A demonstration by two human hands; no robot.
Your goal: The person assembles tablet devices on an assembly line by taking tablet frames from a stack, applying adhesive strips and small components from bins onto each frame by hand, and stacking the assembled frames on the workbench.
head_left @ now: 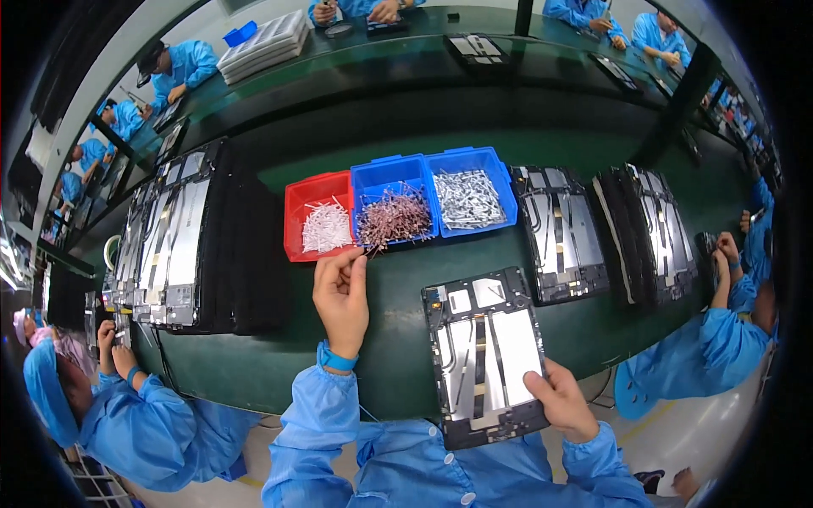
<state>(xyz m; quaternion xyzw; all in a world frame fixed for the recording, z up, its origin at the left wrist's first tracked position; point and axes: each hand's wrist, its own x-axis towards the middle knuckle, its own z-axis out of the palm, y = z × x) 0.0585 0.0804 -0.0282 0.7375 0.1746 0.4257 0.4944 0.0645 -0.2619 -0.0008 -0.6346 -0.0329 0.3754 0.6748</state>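
Note:
My right hand (pixel 562 400) grips an opened tablet (pixel 511 345) by its lower right edge, thumb on top. Silver battery plates and dark ribbon cables show on the tablet, which is tilted above the front of the bench. My left hand (pixel 342 295), with a blue wrist band, is closed in a pinch at the front rims of a red bin (pixel 294 222) and the middle blue bin (pixel 360 175). Whatever its fingertips hold is too small to make out. White small parts (pixel 325 227) fill the red bin, coppery thin-legged parts (pixel 395 213) the middle one.
Silvery small parts (pixel 468 200) lie in the right blue bin (pixel 506 196). Opened tablets stand to the left (pixel 174 245) beside black foam (pixel 246 254), and to the right (pixel 561 233) near more foam (pixel 622 237). Co-workers in blue sit on both sides and across the green bench (pixel 389 339).

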